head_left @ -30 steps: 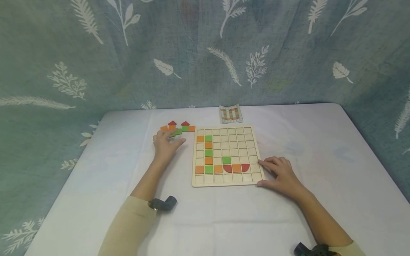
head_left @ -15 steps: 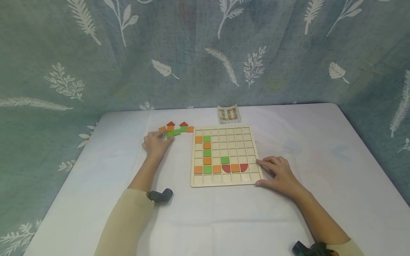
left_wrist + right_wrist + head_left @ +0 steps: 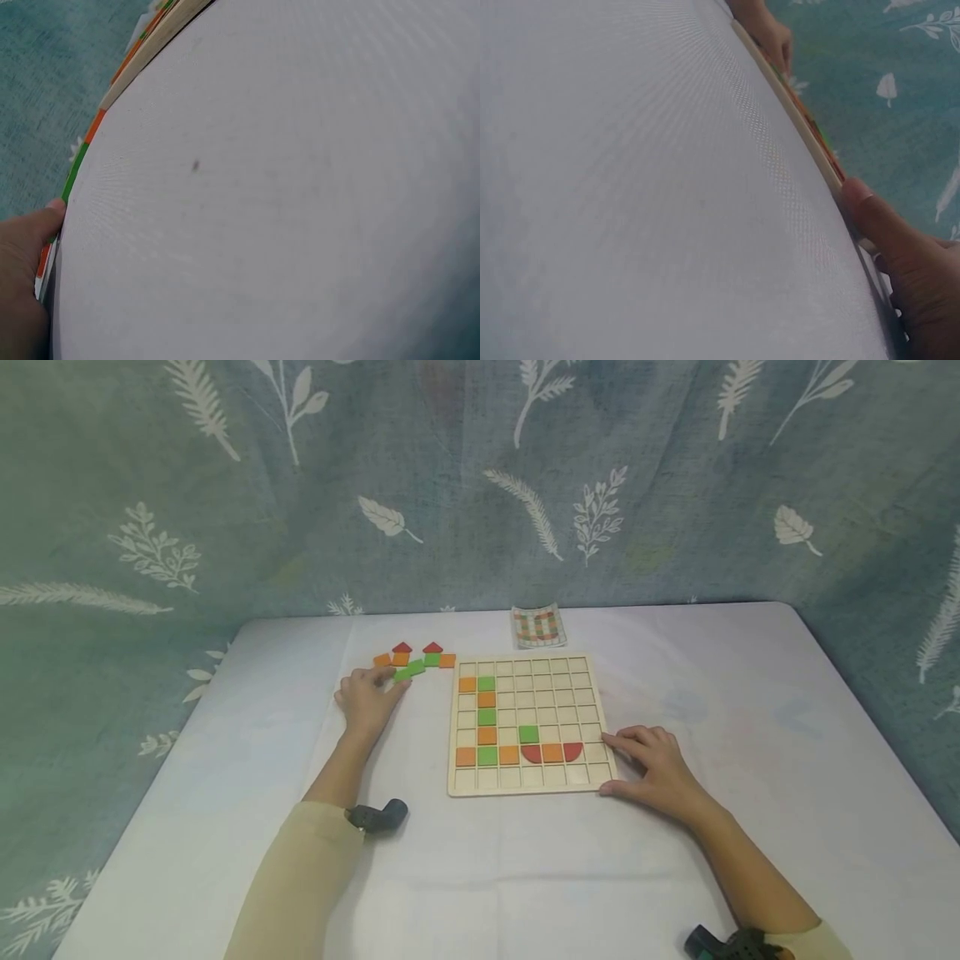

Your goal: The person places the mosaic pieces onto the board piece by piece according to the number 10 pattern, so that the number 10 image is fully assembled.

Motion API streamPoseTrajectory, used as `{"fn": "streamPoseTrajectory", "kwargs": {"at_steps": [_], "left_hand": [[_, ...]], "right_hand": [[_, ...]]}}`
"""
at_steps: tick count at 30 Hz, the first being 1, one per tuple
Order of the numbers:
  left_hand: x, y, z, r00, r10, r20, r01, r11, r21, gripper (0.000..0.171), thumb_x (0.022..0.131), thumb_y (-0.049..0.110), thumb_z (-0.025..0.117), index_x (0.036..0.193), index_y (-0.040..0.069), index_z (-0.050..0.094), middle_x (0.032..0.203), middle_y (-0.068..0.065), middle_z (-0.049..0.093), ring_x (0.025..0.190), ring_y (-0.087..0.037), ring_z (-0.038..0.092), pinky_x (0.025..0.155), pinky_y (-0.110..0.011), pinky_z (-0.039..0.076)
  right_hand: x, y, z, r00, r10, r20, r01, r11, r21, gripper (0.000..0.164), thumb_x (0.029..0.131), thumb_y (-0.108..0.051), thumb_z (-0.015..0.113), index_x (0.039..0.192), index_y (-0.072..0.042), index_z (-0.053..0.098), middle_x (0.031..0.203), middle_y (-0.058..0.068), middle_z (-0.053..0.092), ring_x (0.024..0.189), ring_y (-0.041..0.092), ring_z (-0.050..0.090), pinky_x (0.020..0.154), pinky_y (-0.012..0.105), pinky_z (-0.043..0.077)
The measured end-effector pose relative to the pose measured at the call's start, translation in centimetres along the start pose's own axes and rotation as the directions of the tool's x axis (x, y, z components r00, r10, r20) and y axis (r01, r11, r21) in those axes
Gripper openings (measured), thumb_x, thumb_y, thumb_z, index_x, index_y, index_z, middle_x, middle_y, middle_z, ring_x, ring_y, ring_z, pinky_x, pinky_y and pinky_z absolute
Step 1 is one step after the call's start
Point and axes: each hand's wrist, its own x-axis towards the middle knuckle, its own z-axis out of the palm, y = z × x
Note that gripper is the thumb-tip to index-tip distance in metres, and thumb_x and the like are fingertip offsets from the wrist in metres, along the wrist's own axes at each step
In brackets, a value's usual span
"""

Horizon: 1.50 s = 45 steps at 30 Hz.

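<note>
While the right hand (image 3: pixel 654 775) lies at the right side of the gridded wooden board (image 3: pixel 537 699), its thumb at the near corner and its fingertips farther up the edge, the spread fingers touch the rim rather than grip it, a contact that probably keeps the board from sliding. The left hand (image 3: pixel 365 700) reaches the loose pieces at the board's far left, thumb and fingers set about a green tile (image 3: pixel 404 674); whether they pinch it cannot be told. Beside this tile lie further green and orange squares and two red triangles (image 3: pixel 432 647), each pointing away from the person; their closeness to the board presumably shortens the reach. Within the grid, orange and green squares alternate down the second column, with an orange square on the left at each end. Along the second row from the near edge, two rounded red pieces (image 3: pixel 532 753) flank an orange square (image 3: pixel 552 752), their curves outward; a lone green square (image 3: pixel 528 734) sits just above the left one. Beyond the far edge, a patterned card (image 3: pixel 538 627) rests face up, apparently so placed for easy viewing.
</note>
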Motion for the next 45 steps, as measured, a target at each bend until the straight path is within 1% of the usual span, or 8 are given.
{"fn": "streamPoseTrajectory", "kwargs": {"at_steps": [8,11,17,20,25,34,45], "left_hand": [[-0.2,-0.2,-0.2,1.000,0.019,0.022,-0.020,0.999,0.033,0.045,0.087,0.039,0.065,0.121,0.010,0.062,0.103,-0.013,0.057,0.100,-0.030,0.044,0.089,-0.048,0.026],[-0.4,-0.3,-0.3,0.999,0.026,0.038,-0.027,0.999,0.033,0.043,0.087,0.037,0.065,0.119,0.009,0.063,0.098,-0.012,0.057,0.095,-0.029,0.044,0.087,-0.046,0.027],[-1.1,-0.4,-0.2,0.996,0.034,0.078,-0.034,0.999,-0.004,0.043,0.087,0.037,0.066,0.120,0.010,0.063,0.091,-0.008,0.053,0.090,-0.025,0.042,0.083,-0.042,0.028],[-1.6,-0.4,-0.2,0.996,0.033,0.080,-0.032,0.999,-0.009,0.042,0.086,0.038,0.067,0.119,0.011,0.064,0.089,-0.007,0.053,0.089,-0.024,0.042,0.081,-0.041,0.029],[-2.3,-0.3,-0.2,0.996,0.051,0.078,-0.049,0.998,-0.024,0.043,0.084,0.040,0.068,0.117,0.012,0.066,0.087,-0.006,0.053,0.087,-0.023,0.042,0.080,-0.040,0.030],[-3.5,0.3,0.0,0.995,0.077,0.062,-0.072,0.995,-0.070,0.039,0.081,0.039,0.072,0.110,0.013,0.069,0.083,-0.003,0.053,0.083,-0.020,0.042,0.075,-0.035,0.030],[-4.6,1.2,0.8,0.990,0.099,0.105,-0.083,0.986,-0.143,0.039,0.080,0.038,0.073,0.110,0.013,0.068,0.083,-0.003,0.050,0.085,-0.020,0.042,0.073,-0.034,0.034]], "right_hand": [[0.0,-0.1,0.0,1.000,-0.015,-0.008,0.015,1.000,0.004,0.070,0.060,-0.038,0.085,0.119,-0.007,0.064,0.106,0.009,0.061,0.094,0.026,0.048,0.082,0.042,0.030],[0.1,-0.1,0.0,1.000,-0.022,-0.010,0.022,1.000,0.003,0.071,0.060,-0.040,0.085,0.119,-0.007,0.065,0.106,0.009,0.061,0.094,0.026,0.048,0.082,0.042,0.030],[0.1,0.0,-0.1,1.000,-0.006,-0.005,0.006,1.000,-0.001,0.071,0.060,-0.039,0.085,0.119,-0.007,0.065,0.106,0.010,0.061,0.094,0.026,0.048,0.082,0.043,0.031],[0.1,0.0,-0.1,1.000,-0.002,0.001,0.002,1.000,0.003,0.071,0.060,-0.039,0.085,0.119,-0.007,0.064,0.106,0.010,0.061,0.095,0.027,0.049,0.083,0.044,0.030],[0.0,0.0,-0.1,1.000,0.001,-0.002,-0.001,1.000,-0.002,0.070,0.060,-0.039,0.085,0.119,-0.007,0.065,0.106,0.009,0.061,0.094,0.027,0.049,0.083,0.044,0.030],[0.2,-0.2,-0.2,1.000,-0.001,0.003,0.001,1.000,-0.004,0.070,0.060,-0.038,0.085,0.120,-0.007,0.064,0.106,0.009,0.060,0.094,0.026,0.048,0.083,0.043,0.030],[0.1,-0.2,-0.1,1.000,0.008,0.004,-0.008,1.000,-0.011,0.071,0.059,-0.038,0.085,0.120,-0.007,0.064,0.106,0.010,0.061,0.094,0.026,0.048,0.082,0.043,0.031]]}}
